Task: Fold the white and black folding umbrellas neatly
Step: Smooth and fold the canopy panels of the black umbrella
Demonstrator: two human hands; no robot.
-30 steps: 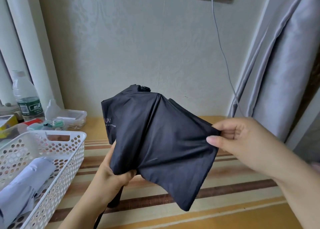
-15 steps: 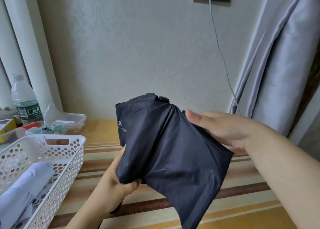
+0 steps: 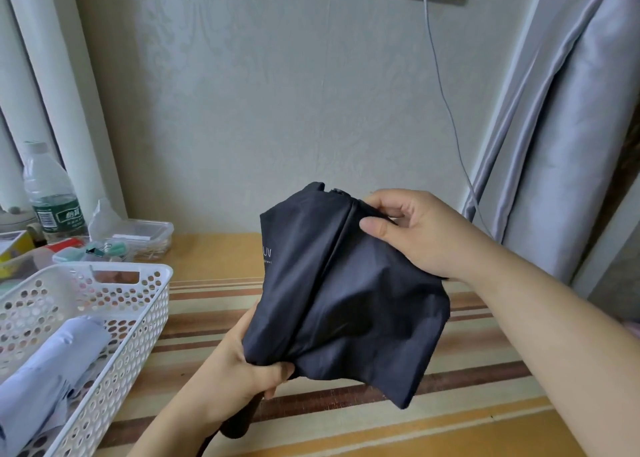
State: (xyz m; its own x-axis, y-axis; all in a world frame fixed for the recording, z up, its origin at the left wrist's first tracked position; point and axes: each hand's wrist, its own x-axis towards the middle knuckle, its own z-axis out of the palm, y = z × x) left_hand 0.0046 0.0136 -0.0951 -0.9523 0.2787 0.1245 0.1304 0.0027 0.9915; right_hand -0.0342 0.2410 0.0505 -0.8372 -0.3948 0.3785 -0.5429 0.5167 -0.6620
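I hold the black umbrella [image 3: 339, 294] up over the striped table [image 3: 450, 418], its tip pointing away from me toward the wall. My left hand [image 3: 242, 363] grips the gathered cloth at the handle end, thumb curled across the front; the dark handle [image 3: 242, 422] sticks out below my palm. My right hand [image 3: 412, 231] pinches a fold of canopy near the tip, thumb on top, fingers tucked behind. One panel hangs loose at the lower right — that is the flap I judge needs laying over next. To do this well I want each panel pulled flat along its rib, all wrapped the same way round, while my left hand keeps the bundle from slipping. The white umbrella [image 3: 45, 377] lies already rolled in the white basket [image 3: 152, 304] at my left — I leave it.
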